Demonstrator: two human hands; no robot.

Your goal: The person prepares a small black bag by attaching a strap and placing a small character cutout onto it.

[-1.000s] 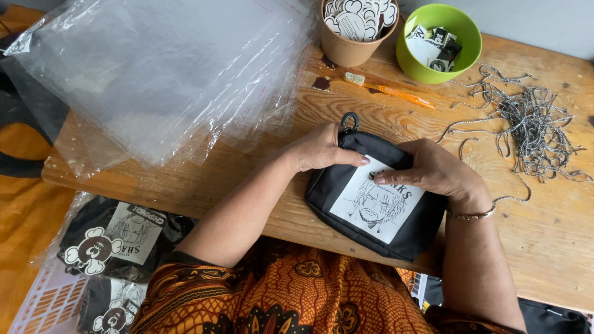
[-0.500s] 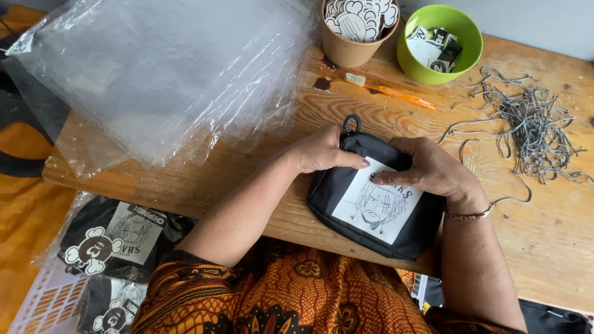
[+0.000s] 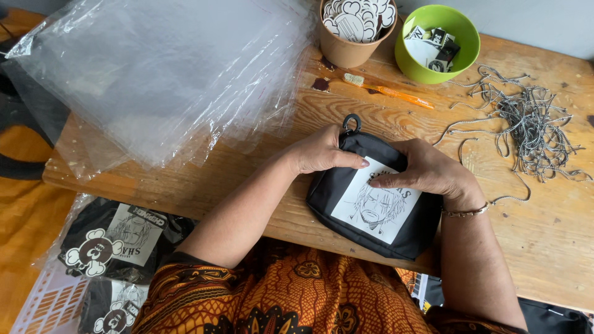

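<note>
I log, upper left of frame: stack of clear plastic bags [image 3: 161, 80] on the wooden table [image 3: 544, 247]. Centre: black pouch [image 3: 371, 207] with white portrait label, lying flat at the table's near edge. Left hand [image 3: 325, 151] and right hand [image 3: 427, 173] press flat on its top, fingers unclenched. Right: tangle of cords [image 3: 526, 124]. Top: green bowl [image 3: 461, 59], paper cup [image 3: 352, 49].

Pouch [image 3: 371, 204] at table [image 3: 544, 247] front edge, bags [image 3: 154, 80] left; cup [image 3: 349, 43], bowl [image 3: 436, 46] behind, chains [image 3: 526, 124] right
</note>
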